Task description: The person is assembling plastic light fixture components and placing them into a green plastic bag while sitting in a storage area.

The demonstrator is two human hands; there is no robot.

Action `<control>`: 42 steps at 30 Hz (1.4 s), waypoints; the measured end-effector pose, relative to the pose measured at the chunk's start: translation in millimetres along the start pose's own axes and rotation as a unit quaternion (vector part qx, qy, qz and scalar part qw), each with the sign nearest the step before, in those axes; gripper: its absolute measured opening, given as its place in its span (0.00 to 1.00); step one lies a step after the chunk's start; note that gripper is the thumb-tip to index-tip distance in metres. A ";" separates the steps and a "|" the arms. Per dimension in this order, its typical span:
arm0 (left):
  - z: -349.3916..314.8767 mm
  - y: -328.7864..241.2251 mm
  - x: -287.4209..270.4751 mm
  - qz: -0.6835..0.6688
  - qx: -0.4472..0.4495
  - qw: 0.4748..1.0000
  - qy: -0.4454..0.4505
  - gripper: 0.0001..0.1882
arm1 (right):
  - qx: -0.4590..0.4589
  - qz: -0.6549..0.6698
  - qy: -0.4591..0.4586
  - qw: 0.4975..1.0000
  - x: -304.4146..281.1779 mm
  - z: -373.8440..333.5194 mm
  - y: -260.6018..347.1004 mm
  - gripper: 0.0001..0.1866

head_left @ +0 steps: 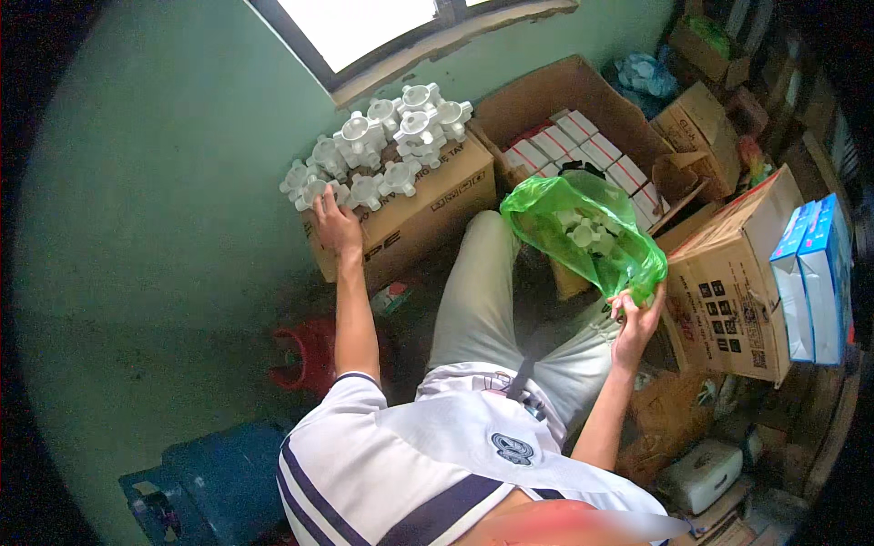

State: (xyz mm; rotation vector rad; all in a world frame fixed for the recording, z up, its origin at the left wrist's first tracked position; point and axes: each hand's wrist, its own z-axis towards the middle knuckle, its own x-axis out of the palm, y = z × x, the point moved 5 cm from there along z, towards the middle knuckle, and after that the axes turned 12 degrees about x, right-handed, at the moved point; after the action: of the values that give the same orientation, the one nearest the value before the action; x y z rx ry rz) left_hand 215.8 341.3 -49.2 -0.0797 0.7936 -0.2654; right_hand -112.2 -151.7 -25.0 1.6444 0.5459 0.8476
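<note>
My left hand point(337, 227) is at the near left corner of a cardboard box point(428, 209), its fingers closed on a white plastic fitting point(314, 190). The fitting is round and cup-like with short stubs. Several more white fittings point(360, 136) like it stand close together across the box top. On the right, my right hand point(640, 323) grips the gathered edge of a green plastic bag point(628, 259). The bag's mouth gapes over my right leg, and white pieces point(590, 235) show inside it. Some of my right fingers are hidden by the bag.
An open carton point(519, 96) behind the bag holds several small white boxes point(575, 136). To the right stand another carton point(728, 282) and blue-and-white packages point(813, 278). A red object point(305, 355) and a blue cylinder point(209, 487) are at my left, beside the green wall point(182, 182).
</note>
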 end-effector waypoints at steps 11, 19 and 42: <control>2.5 -19.1 -18.6 -0.029 0.029 0.999 -0.004 0.28 | -0.013 0.009 -0.007 1.000 -0.6 2.1 5.5 0.39; 17.0 -66.0 -78.7 -0.106 -0.007 0.993 -0.055 0.29 | -0.006 0.014 -0.013 1.000 -12.4 -2.3 2.3 0.38; -140.0 -488.9 176.1 -0.355 0.338 0.772 0.405 0.18 | 0.011 0.002 0.015 1.000 -13.6 1.0 10.1 0.39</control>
State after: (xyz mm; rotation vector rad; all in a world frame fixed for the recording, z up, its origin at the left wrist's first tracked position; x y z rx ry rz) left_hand 133.5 -172.6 -186.2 0.4654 1.4651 -1.3667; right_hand -120.8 -164.8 -18.7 1.6560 0.5754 0.8718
